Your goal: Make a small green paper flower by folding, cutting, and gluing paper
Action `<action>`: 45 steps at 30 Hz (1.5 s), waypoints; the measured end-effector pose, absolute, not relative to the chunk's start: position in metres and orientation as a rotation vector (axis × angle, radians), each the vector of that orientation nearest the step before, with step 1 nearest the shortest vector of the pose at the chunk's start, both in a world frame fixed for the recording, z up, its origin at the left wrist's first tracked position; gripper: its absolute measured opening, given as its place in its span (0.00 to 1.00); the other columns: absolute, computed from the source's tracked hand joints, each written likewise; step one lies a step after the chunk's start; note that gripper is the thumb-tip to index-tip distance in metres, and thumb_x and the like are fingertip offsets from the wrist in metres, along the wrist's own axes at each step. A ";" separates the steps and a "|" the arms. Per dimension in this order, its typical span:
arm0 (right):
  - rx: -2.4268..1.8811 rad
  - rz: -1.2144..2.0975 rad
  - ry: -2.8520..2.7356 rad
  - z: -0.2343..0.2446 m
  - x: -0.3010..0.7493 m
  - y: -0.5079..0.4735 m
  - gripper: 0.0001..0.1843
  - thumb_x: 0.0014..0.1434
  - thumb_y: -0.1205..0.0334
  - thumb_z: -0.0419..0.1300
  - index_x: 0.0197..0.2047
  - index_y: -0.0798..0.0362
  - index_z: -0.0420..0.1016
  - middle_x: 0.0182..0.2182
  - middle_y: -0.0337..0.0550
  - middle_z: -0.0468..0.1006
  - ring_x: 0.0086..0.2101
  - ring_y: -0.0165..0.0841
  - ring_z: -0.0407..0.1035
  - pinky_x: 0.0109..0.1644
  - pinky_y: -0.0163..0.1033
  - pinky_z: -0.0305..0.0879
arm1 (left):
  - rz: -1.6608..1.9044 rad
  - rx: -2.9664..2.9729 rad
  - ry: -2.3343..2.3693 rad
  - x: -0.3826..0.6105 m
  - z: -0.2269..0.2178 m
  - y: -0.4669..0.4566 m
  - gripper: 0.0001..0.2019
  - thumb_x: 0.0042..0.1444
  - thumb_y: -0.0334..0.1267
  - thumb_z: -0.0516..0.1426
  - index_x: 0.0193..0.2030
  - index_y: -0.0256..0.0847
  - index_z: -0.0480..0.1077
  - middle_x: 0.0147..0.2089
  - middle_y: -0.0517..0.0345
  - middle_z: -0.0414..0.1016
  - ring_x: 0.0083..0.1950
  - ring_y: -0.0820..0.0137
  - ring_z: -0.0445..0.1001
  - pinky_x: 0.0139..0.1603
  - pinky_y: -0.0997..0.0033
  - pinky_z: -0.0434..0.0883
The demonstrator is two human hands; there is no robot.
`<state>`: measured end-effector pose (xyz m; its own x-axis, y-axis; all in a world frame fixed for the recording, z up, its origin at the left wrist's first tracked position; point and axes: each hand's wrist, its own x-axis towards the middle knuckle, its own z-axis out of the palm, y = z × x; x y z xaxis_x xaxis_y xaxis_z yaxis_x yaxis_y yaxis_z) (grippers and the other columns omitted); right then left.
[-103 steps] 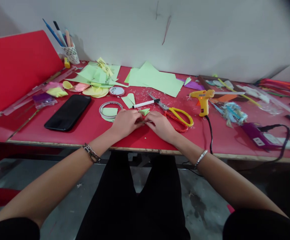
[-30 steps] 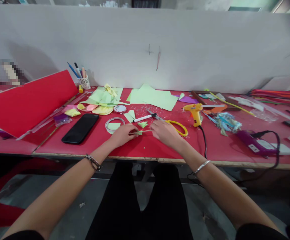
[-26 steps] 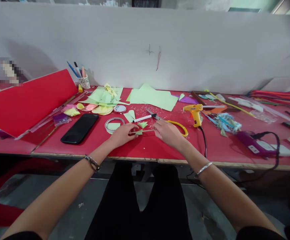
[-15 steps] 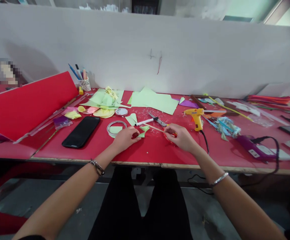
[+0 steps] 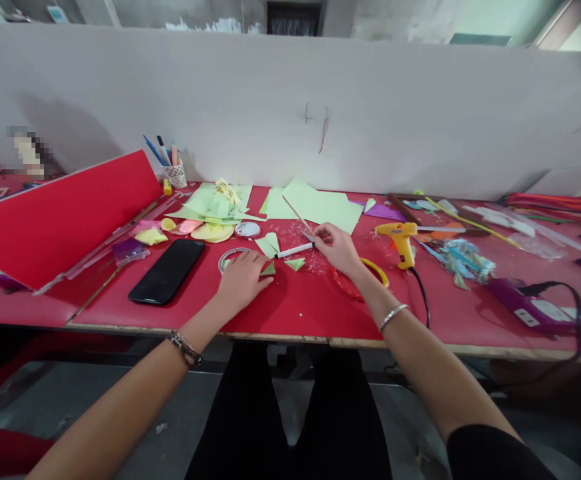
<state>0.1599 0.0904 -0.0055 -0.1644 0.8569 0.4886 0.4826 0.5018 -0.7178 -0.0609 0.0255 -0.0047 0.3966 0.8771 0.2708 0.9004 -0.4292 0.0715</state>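
Note:
My right hand is closed on a thin wooden stick, which slants up and away to the left. Beside those fingers lie a white marker with black ends and scissors, partly covered by the hand. My left hand rests palm down with its fingers apart, over the edge of a clear ring-shaped roll and a small green paper piece. Another folded green scrap sits between the hands. Red and yellow rings lie by my right wrist.
To the left are a black phone and a leaning red board. Green paper sheets and a pen cup stand toward the partition. On the right are a yellow glue gun, tangled blue strips and a purple power strip.
My right hand has moved forward and left with the stick, whose tip now points upward, uncovering the rings. My left hand has loosened from the green paper and spread its fingers.

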 end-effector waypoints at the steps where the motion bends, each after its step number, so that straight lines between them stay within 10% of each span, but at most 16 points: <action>1: -1.127 0.495 -1.788 -0.008 0.159 0.093 0.04 0.49 0.64 0.52 0.30 0.54 0.65 0.27 0.39 0.70 0.28 0.29 0.66 0.36 0.37 0.65 | -0.432 -2.607 -1.550 -0.058 -0.005 0.028 0.14 0.54 0.40 0.54 0.46 0.37 0.66 0.45 0.48 0.69 0.47 0.61 0.67 0.43 0.63 0.64; 24: -1.141 0.557 -1.641 -0.015 0.167 0.092 0.03 0.48 0.63 0.53 0.28 0.53 0.63 0.25 0.37 0.68 0.26 0.28 0.64 0.32 0.34 0.62 | -0.421 -3.076 -1.573 -0.027 0.009 0.010 0.09 0.54 0.38 0.53 0.27 0.39 0.71 0.32 0.59 0.75 0.36 0.69 0.71 0.38 0.69 0.61; 45: -1.157 0.218 -2.243 0.002 0.205 -0.004 0.05 0.57 0.68 0.50 0.34 0.53 0.66 0.31 0.45 0.71 0.34 0.34 0.65 0.38 0.38 0.62 | -0.663 -2.888 -1.303 -0.045 -0.005 -0.033 0.12 0.58 0.44 0.51 0.44 0.41 0.68 0.43 0.55 0.71 0.42 0.68 0.70 0.41 0.68 0.66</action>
